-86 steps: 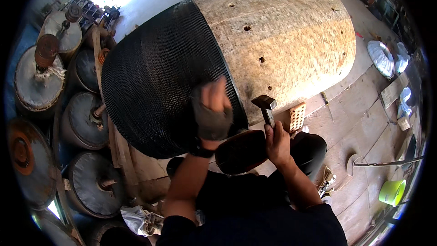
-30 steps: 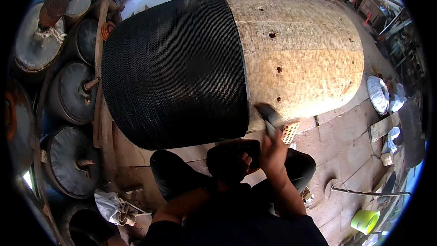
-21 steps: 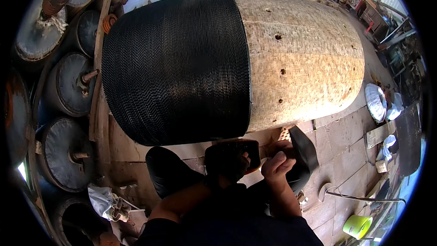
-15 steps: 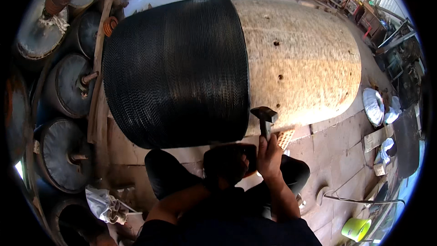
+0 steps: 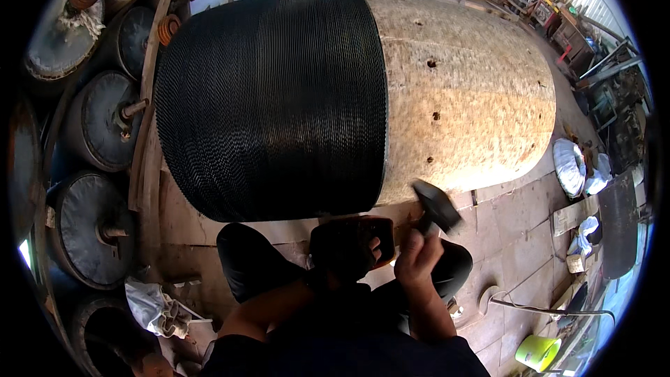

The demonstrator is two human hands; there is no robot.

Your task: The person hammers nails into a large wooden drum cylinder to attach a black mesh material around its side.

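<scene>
The right hand [image 5: 417, 260] grips a hammer [image 5: 436, 206] just below the big drum [image 5: 460, 98], its head raised beside the black mesh's [image 5: 272, 98] edge. The gloved left hand [image 5: 345, 248] clasps a dark block under that edge. A hammering stroke seems underway; the next blow needs careful aim.

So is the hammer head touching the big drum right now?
No, the hammer in the right hand is raised below the drum, with floor showing between its head and the drum's surface.

- Drum [image 5: 467, 91]: bare part rough, pale, wood-like, pitted with holes.
- Wire wrap [image 5: 272, 98]: black, finely ribbed, slight sheen.
- Hammer [image 5: 436, 206] head: dark, matt metal.
- Floor [image 5: 516, 216]: matt slabs.
</scene>
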